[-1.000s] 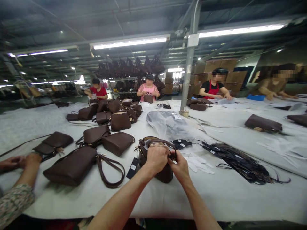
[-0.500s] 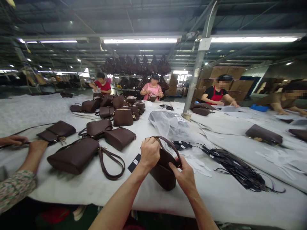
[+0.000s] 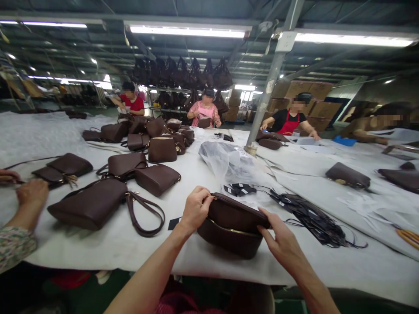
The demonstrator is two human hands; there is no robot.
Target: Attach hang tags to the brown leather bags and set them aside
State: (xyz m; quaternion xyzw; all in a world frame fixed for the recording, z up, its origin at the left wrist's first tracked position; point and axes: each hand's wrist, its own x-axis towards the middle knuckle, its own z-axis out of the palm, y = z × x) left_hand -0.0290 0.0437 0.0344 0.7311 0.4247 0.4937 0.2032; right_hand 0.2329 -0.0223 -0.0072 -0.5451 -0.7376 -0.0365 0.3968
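Note:
A dark brown handbag (image 3: 231,237) stands on the white-covered table in front of me, its long side with a gold-coloured zip line facing me. My left hand (image 3: 197,207) is closed on its upper left corner, fingers pinched at the end of the top edge. At the upper right corner, my right hand (image 3: 278,229) grips the bag between thumb and fingers. Just left of my left hand lies a black tag (image 3: 174,223), partly hidden by my wrist. The bag's handle cannot be made out now.
Several brown bags (image 3: 88,203) lie to the left, one with a looped strap (image 3: 145,213). A clear plastic bag (image 3: 225,161), black tags with cords (image 3: 310,218) and orange-handled scissors (image 3: 409,237) are around. A co-worker's hand (image 3: 32,194) is at far left. A post (image 3: 262,104) rises behind.
The handbag has turned so its long zipped side faces me, and its handle no longer shows. My right hand has shifted right to the bag's corner. The view has swung slightly.

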